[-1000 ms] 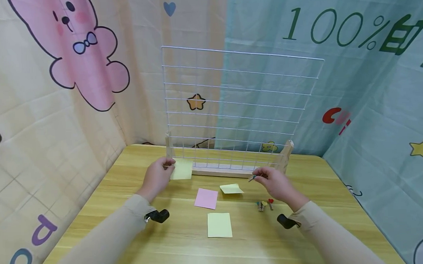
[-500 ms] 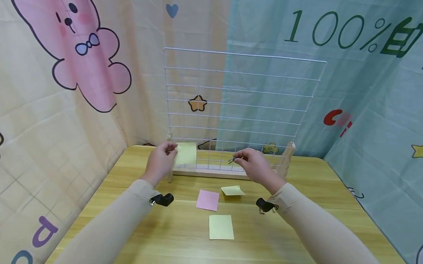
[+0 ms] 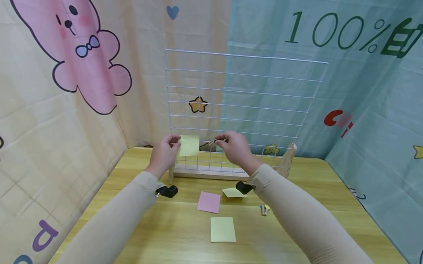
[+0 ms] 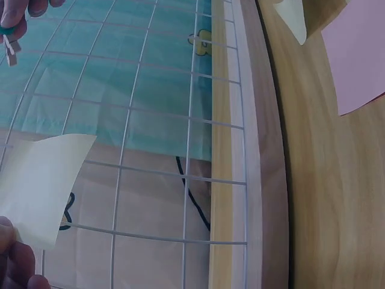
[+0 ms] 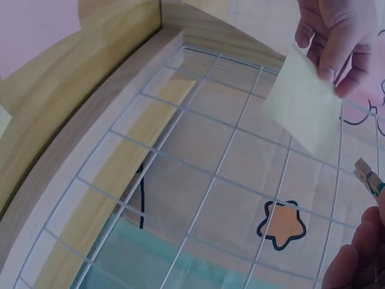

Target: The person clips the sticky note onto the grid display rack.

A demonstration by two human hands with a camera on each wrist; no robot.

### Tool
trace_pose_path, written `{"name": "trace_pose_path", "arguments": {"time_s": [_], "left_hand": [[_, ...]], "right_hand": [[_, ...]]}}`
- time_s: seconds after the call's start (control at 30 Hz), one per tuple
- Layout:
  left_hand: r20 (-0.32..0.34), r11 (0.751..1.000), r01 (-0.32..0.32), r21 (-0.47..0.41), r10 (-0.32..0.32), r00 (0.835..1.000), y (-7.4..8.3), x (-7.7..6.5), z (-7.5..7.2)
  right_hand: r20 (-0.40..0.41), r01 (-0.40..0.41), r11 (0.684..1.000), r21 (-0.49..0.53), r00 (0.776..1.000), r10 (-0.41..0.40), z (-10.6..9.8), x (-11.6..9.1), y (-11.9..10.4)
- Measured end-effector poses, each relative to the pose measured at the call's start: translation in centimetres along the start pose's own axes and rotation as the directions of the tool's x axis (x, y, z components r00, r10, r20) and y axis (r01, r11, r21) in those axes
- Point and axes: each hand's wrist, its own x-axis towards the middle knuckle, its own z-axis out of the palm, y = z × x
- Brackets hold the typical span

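My left hand (image 3: 163, 155) pinches a yellow sticky note (image 3: 189, 145) by its left edge, in front of the lower left part of a white wire grid (image 3: 245, 103). Just right of that note, my right hand (image 3: 235, 148) holds a small wooden clothespin (image 3: 212, 142) between thumb and fingers. In the right wrist view the clothespin (image 5: 367, 176) points toward the note (image 5: 304, 108), with a gap between them. The left wrist view has the note (image 4: 42, 183) in front of the wires, its far edge bending outward.
The grid stands in a wooden base (image 3: 206, 174) on a wooden table (image 3: 159, 242). Before it lie a pink note (image 3: 208, 202), a curled yellow note (image 3: 231, 192) and a flat yellow note (image 3: 223, 229). Small clothespins (image 3: 263, 210) lie by the right forearm. Printed curtains hang behind.
My left hand has raised the yellow note from near the tabletop to the grid. My right hand has moved left and up with the clothespin, close to the note.
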Motion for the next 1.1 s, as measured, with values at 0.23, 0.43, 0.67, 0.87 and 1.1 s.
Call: {"name": "trace_pose_path", "arguments": {"time_s": [0.23, 0.43, 0.67, 0.87, 1.1], "left_hand": [[-0.021, 1.000, -0.004, 0.014, 0.004, 1.000, 0.1, 1.2, 0.0], [-0.035, 1.000, -0.014, 0.027, 0.015, 0.999, 0.3, 1.8, 0.0], [-0.049, 1.000, -0.022, 0.009, 0.023, 0.999, 0.3, 1.9, 0.3], [-0.066, 0.999, -0.024, -0.034, 0.022, 0.998, 0.2, 2.0, 0.5], [-0.053, 0.999, -0.023, -0.027, 0.022, 0.998, -0.1, 2.2, 0.3]], "right_hand": [[-0.033, -0.015, 1.000, 0.012, 0.999, 0.016, 1.0, 2.6, -2.3], [-0.047, -0.023, 0.999, 0.029, 0.999, 0.024, 2.4, 4.7, -3.2], [-0.061, -0.018, 1.000, -0.005, 0.998, 0.018, 3.4, 5.9, -3.8], [-0.077, -0.021, 0.999, -0.026, 0.997, 0.019, 3.8, 6.4, -4.2], [-0.095, 0.005, 0.998, -0.066, 0.995, -0.011, 4.6, 6.9, -4.4]]}}
